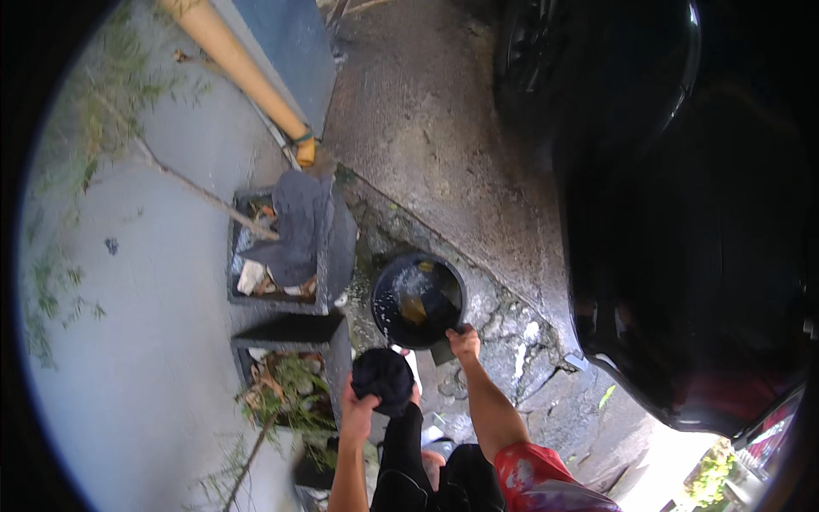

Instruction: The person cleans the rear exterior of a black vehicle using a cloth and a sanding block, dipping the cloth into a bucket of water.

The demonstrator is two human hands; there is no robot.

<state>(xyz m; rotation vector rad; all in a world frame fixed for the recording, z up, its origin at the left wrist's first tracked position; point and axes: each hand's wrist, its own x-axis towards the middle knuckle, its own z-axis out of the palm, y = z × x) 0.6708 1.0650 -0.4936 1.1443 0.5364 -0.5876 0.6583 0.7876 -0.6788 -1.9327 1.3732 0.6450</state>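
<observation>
The right hand (464, 342) clasped the bucket (386, 304) by its rim. Beside the bucket, the left hand (359, 413) grasped a black bundle (384, 375). Steady fingers probably best prevented tipping.

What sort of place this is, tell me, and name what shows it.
Probably an outdoor driveway or side yard by a building: a black car stands on rough, concrete-like ground, and planters line a pale wall.
</observation>
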